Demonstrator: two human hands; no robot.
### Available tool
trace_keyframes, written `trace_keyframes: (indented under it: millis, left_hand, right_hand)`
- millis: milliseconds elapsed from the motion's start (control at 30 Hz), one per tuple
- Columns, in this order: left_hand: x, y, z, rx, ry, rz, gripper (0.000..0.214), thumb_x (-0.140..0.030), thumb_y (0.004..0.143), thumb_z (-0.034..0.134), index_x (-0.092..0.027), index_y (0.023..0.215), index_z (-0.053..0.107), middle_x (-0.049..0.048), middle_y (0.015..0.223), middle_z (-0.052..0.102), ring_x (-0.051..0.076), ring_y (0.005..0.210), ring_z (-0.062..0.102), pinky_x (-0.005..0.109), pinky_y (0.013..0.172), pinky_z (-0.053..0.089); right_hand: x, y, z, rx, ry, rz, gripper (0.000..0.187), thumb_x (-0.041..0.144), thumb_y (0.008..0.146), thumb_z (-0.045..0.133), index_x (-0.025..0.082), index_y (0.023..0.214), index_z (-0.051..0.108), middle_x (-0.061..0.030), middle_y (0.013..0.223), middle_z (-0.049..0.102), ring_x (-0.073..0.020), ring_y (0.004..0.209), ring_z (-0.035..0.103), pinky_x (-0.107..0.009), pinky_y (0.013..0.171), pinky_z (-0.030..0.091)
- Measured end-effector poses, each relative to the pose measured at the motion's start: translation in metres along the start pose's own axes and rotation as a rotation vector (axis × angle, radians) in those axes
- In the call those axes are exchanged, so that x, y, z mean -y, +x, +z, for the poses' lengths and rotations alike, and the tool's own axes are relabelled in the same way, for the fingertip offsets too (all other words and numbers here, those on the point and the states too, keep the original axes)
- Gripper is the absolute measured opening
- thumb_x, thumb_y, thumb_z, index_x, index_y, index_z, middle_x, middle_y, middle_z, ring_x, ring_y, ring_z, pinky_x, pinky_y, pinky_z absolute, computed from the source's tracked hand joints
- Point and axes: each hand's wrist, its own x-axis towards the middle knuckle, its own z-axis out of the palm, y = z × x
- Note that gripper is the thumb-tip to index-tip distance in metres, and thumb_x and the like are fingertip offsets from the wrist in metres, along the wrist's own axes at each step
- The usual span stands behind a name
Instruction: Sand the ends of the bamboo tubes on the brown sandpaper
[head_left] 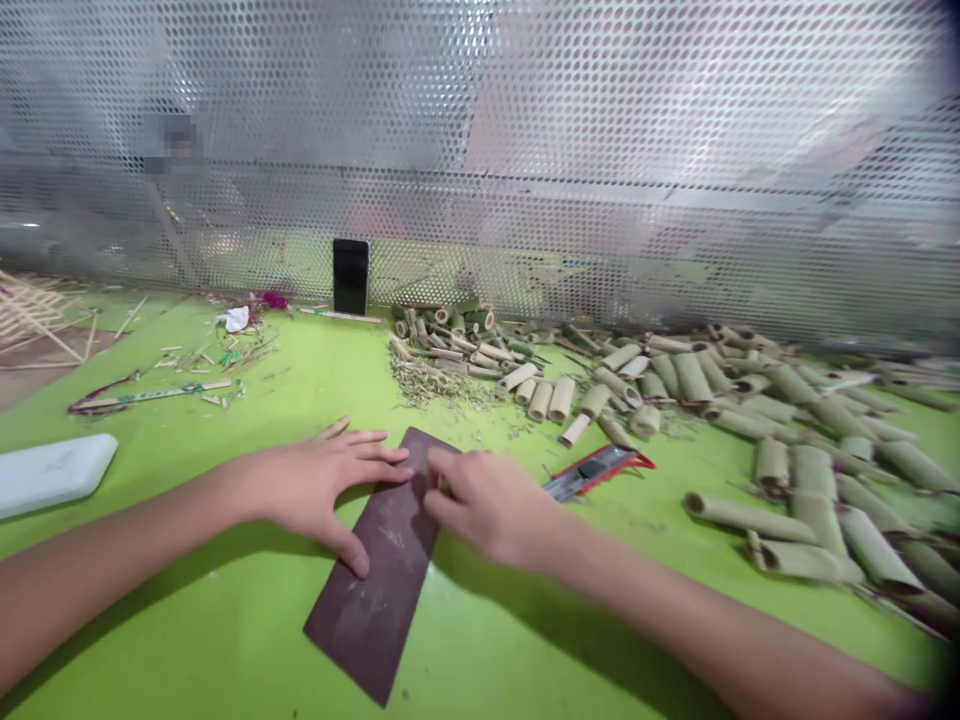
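Note:
A dark brown sheet of sandpaper [382, 580] lies at a slant on the green tabletop, with pale dusty streaks on its face. My left hand [322, 490] is spread over its left side, thumb and fingertips resting on the sheet. At the upper right part of the sandpaper, my right hand [487, 500] is closed in a pinch. A small tan bit shows between its fingers, but most of it is hidden by them. Just beyond the right hand lies a utility knife [596, 470] with a red and grey handle.
Many cut bamboo tubes [694, 378] are heaped across the right and back. A phone [351, 277] leans against the perforated metal screen [480, 120]. On the left are a white box-like object [56, 472], a green-marked stick [172, 392], scraps and thin sticks [34, 310].

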Motion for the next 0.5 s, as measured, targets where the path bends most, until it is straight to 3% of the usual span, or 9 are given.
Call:
trace_keyframes:
  millis: [100,233,300,400,500]
  left_hand:
    - [-0.0013,0.0004,-0.0011,0.007,0.006,-0.002,0.097,-0.073,0.078,0.071,-0.039,0.159,0.028,-0.0003,0.169,0.016,0.035,0.158,0.009,0.063,0.126,-0.003]
    - [-0.0024,0.0006,-0.0018,0.008,-0.014,0.000,0.097,-0.072,0.078,0.071,-0.039,0.159,0.028,-0.0013,0.169,0.018,0.034,0.158,0.007,0.064,0.126,-0.003]
    - [-0.0018,0.0005,-0.0014,0.004,-0.018,0.000,0.097,-0.071,0.079,0.071,-0.040,0.159,0.027,-0.0015,0.169,0.017,0.035,0.158,0.007,0.065,0.125,-0.004]
    - [-0.0009,0.0006,-0.0006,0.000,-0.015,0.006,0.097,-0.072,0.079,0.071,-0.039,0.159,0.028,-0.0004,0.169,0.016,0.035,0.158,0.009,0.065,0.125,-0.003]
    - [-0.0009,0.0006,0.0001,-0.008,-0.024,0.007,0.097,-0.070,0.078,0.072,-0.037,0.159,0.031,0.0012,0.169,0.019,0.036,0.157,0.010,0.065,0.125,-0.003]
  right_hand:
    - [0.0003,-0.0012,0.0013,-0.072,0.032,0.017,0.017,0.028,0.099,0.041,0.018,0.096,0.055,-0.0046,0.074,0.063,-0.0157,0.057,0.052,-0.027,0.051,0.026]
    - [0.0035,-0.0076,0.0023,0.080,0.025,-0.191,0.012,0.028,0.094,0.051,0.020,0.085,0.053,-0.0012,0.066,0.058,-0.0147,0.054,0.049,-0.027,0.050,0.023]
    - [0.0007,-0.0049,0.0003,0.048,-0.012,-0.093,0.017,0.028,0.094,0.051,0.020,0.079,0.051,-0.0016,0.064,0.057,-0.0141,0.052,0.047,-0.028,0.050,0.024]
    - [-0.0028,0.0013,-0.0012,-0.075,-0.006,0.063,0.019,0.028,0.101,0.041,0.019,0.089,0.052,-0.0037,0.070,0.060,-0.0149,0.054,0.050,-0.027,0.049,0.027]
    - [-0.0016,0.0012,-0.0010,0.023,0.070,-0.106,0.012,0.025,0.099,0.045,0.019,0.093,0.053,-0.0023,0.074,0.062,-0.0143,0.057,0.053,-0.026,0.050,0.028]
